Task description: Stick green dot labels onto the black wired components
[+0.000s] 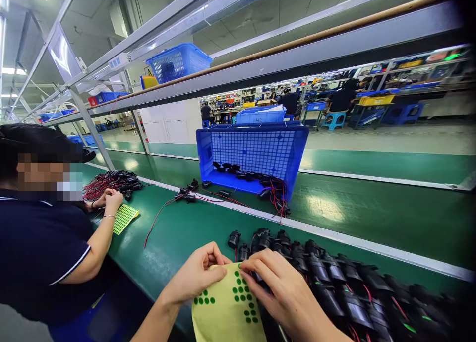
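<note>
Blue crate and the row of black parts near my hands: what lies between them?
Head view: between the blue crate and black parts lie green belt and a pale rail.

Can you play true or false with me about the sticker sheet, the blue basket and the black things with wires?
1. Both hands, left hand and right hand, touch the yellow sticker sheet. True.
2. The stickers on that sheet are red. False: the round stickers are green.
3. The blue basket stands upright. False: it lies tipped on its side, opening toward the camera.
4. Black parts with red wires lie in a row right of the hands. True.
5. The co-worker on the left holds a blue basket. False: their hands are by a green sticker sheet.
</note>
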Demonstrator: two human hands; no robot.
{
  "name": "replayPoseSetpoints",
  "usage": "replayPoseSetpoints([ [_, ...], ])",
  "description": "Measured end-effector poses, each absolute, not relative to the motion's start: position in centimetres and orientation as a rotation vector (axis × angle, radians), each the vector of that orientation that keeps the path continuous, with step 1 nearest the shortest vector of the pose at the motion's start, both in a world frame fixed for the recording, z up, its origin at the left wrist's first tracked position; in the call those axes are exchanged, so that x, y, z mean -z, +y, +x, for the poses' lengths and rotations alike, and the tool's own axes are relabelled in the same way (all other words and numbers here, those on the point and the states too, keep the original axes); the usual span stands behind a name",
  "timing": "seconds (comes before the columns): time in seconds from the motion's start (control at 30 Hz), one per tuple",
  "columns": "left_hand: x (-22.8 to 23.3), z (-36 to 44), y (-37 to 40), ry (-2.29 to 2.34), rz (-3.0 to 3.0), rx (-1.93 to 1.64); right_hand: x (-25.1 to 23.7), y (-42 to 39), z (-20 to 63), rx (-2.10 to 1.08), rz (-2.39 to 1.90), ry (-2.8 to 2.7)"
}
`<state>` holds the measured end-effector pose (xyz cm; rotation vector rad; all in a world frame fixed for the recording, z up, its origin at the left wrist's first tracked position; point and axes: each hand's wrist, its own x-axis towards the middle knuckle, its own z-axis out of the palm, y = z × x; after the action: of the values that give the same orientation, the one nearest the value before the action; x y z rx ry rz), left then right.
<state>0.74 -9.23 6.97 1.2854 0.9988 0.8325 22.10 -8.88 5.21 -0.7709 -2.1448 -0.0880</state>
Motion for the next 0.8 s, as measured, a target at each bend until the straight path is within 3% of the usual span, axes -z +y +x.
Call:
replayPoseSetpoints([
  [0.57,-7.5,2.4,-10.7,1.025,1.084,-0.917,-6.9,-9.6,22.5,0.250,-0.722,-2.153],
  [0.8,-4.9,1.7,-8.3,1.156,1.226,-0.815,-6.7,-9.4,22.4,0.235,-0.690,-2.151],
])
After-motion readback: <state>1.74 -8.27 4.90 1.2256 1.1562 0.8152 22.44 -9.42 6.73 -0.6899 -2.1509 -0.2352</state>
